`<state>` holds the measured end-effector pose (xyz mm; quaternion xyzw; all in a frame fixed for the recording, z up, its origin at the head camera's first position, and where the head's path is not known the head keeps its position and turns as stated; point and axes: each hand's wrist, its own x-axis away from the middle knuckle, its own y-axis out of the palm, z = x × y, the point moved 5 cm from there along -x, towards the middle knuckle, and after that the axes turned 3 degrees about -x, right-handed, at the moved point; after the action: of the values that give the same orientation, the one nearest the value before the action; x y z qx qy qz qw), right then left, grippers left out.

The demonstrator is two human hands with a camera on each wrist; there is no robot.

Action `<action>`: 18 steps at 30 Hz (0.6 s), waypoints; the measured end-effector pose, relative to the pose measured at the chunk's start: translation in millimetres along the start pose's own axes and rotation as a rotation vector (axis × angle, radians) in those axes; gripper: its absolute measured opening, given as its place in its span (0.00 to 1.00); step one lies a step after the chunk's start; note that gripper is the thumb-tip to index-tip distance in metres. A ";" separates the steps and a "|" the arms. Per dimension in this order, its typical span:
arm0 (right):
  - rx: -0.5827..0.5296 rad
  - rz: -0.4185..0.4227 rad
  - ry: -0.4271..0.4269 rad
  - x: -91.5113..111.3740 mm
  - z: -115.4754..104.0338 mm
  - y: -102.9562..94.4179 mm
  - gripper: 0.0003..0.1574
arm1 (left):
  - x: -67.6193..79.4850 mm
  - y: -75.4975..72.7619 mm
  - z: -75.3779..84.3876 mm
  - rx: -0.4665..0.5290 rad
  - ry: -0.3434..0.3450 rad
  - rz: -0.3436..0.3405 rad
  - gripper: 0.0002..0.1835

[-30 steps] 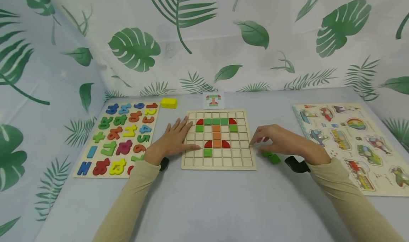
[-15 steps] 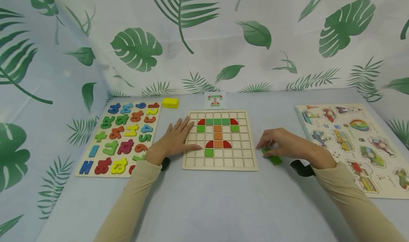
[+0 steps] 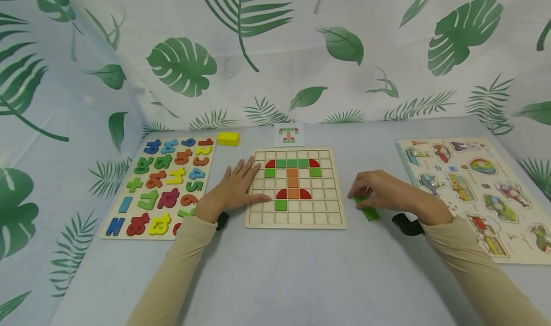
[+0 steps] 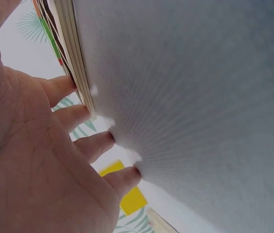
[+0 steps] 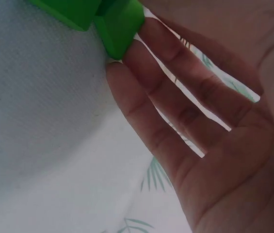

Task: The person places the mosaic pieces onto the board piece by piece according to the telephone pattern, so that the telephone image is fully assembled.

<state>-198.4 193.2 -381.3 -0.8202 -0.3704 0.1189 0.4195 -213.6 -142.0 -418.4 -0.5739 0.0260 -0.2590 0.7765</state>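
Observation:
My left hand (image 3: 232,187) lies spread over the left edge of a wooden grid board (image 3: 320,206), thumb reaching onto the squares. In the left wrist view its fingers are nearly straight, two of them touching the board's side. Red, orange and green tiles sit in the grid in a T-like pattern. To the right of the board my right hand (image 3: 379,189) pinches a green block (image 5: 120,29) between fingertips and thumb; the thumb is largely hidden in the right wrist view. A second green block (image 3: 371,214) lies beside it on the cloth.
Behind the board a small pattern card (image 3: 289,135) leans near the leaf-print backdrop. A yellow block (image 3: 228,139) is at the back left. A number puzzle board (image 3: 148,238) lies at left, a picture puzzle board (image 3: 514,237) at right.
My right hand has drawn back from the board's right edge to the green blocks and closed its fingertips on one. The left hand stays on the board.

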 end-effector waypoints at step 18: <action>-0.036 0.037 0.085 5.4 7.8 -9.1 0.15 | 0.4 -0.6 0.2 0.000 0.005 0.002 0.56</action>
<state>-203.2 205.0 -378.4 -0.8387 -0.3391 0.0851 0.4175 -213.4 -142.1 -417.7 -0.5731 0.0284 -0.2596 0.7767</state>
